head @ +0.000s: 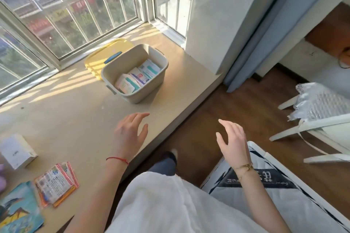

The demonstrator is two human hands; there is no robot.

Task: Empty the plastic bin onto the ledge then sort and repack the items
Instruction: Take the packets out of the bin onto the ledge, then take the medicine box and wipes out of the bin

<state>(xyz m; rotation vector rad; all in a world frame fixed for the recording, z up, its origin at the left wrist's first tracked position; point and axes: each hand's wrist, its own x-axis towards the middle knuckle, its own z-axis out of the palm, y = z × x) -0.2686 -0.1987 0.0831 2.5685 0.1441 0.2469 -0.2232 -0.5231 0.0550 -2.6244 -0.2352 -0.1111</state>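
While the plastic bin (134,73) sits open on the ledge (75,119) with packets lined up inside it, your job is to get the leftover items over to it, so work across the whole ledge first. The bin stands near the ledge's front edge, and its yellow lid (106,53) lies flat just behind it toward the window, so nothing blocks a drop from above. The loose things are well apart from the bin, at your far left: a white box (18,150), a stack of red-bordered printed packets (56,182) and a blue illustrated packet (19,212), with something purple at the frame's edge that is too cropped to identify. Group them by kind where they lie, then carry each group across in one trip, rather than feeding single pieces. Stand flat packets on edge beside the ones already in the bin (138,76); judging by the free space along the near wall, the box probably fits there.

Your left hand (130,134) hovers above the ledge with fingers spread and loosely curled, holding nothing and touching nothing. Your right hand (232,141) hangs past the ledge's edge over the wooden floor (217,104), likewise splayed and empty.
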